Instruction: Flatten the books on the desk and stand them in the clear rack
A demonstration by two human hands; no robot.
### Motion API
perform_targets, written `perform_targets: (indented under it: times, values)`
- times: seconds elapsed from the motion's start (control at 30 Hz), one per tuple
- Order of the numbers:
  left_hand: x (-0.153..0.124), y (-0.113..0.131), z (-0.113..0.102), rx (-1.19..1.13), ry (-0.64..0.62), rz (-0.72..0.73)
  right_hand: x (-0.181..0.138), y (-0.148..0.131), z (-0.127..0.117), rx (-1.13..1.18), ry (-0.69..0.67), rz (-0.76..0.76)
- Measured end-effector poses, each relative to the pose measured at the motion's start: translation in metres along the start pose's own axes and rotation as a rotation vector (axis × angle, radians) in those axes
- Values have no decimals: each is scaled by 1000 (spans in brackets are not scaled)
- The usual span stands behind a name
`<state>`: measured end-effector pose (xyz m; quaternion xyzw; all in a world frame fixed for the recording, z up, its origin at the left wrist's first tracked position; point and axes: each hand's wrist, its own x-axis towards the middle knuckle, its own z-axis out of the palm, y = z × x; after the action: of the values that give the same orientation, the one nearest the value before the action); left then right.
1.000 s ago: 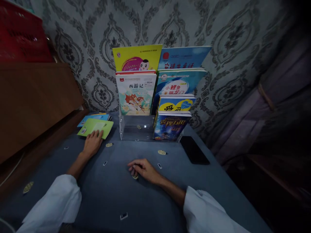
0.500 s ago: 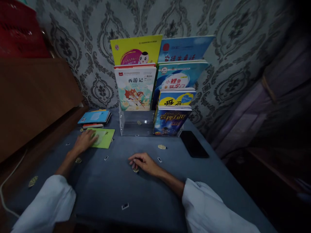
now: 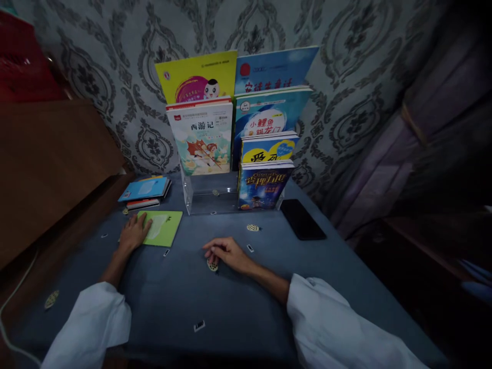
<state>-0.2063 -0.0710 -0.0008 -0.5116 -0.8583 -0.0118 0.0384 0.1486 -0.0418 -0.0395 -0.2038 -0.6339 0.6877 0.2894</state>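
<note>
My left hand [image 3: 134,233] rests flat over the left edge of a thin green book [image 3: 167,228]. Its fingers are apart, with the thumb on the cover. The book lies on the blue tablecloth. Just behind it is a small pile of books with a blue one [image 3: 142,189] on top. My right hand [image 3: 228,253] rests on the cloth near the middle, fingers loosely bent and apart, holding nothing. A clear book stand [image 3: 187,195] beyond both hands holds upright books, among them a white-topped storybook [image 3: 203,141] and a dark blue book [image 3: 263,187].
A black phone [image 3: 303,220] lies right of the stand. Brown wooden furniture [image 3: 57,169] borders the left side, with a red bag [image 3: 26,56] above it. A white cable [image 3: 11,302] runs along the left. Patterned wallpaper [image 3: 154,138] is behind, and a curtain [image 3: 384,159] hangs at the right.
The green book has slid slightly toward me, and my left hand has shifted to its left edge. My right hand stays in place. The view has shifted a little.
</note>
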Motion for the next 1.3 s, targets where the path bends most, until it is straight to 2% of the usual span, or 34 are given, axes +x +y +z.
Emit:
perform_targets:
  times: [0.07, 0.17, 0.3, 0.5, 0.63, 0.8, 0.93, 1.17, 1.3]
  values:
    - [-7, 3, 1, 12, 5, 9, -2, -3, 0, -105, 59, -24]
    - [-19, 9, 2, 24, 11, 20, -6, -9, 1, -400, 141, -137]
    - [-35, 21, 2, 36, 15, 19, -12, -15, 4, -742, 134, -315]
    - [-61, 43, 0, 47, 36, 15, -16, -18, 7, -956, 70, -462]
    - [-73, 55, -10, 63, 17, 19, -16, -17, 10, -1049, 68, -527]
    - [-84, 78, -36, 121, -102, 73, -21, -29, 12, -1088, 31, -549]
    - [-93, 101, -50, 169, -94, 136, -24, -39, 11, -1201, 6, -521]
    - [-94, 129, -55, 143, -59, 214, -23, -40, 11, -1388, -56, -421]
    - [-93, 143, -52, 124, -32, 288, -21, -39, 6, -1407, -27, -382]
